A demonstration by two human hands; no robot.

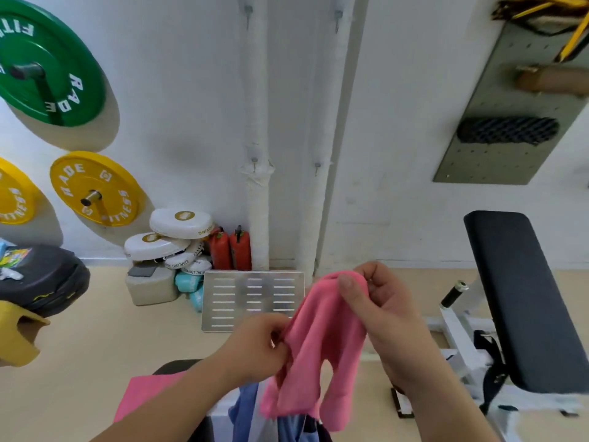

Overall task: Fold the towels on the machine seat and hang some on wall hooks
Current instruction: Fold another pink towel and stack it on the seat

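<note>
A pink towel (322,346) hangs crumpled in front of me, lifted above the seat. My right hand (382,314) pinches its top edge between thumb and fingers. My left hand (258,349) grips the towel's left side lower down. Another pink towel (143,393) lies flat on the dark machine seat (175,366) below my left forearm. Blue towels (245,406) lie bunched under the hanging one. Small metal wall hooks (254,162) (317,167) stick out of the white wall above, with two more hooks (248,10) higher up.
A black padded bench (522,298) on a white frame stands at the right. A perforated metal plate (251,301), white boxing pads (178,234) and red items lean at the wall base. Green and yellow weight plates (92,189) hang on the left wall. A grey pegboard (510,106) is upper right.
</note>
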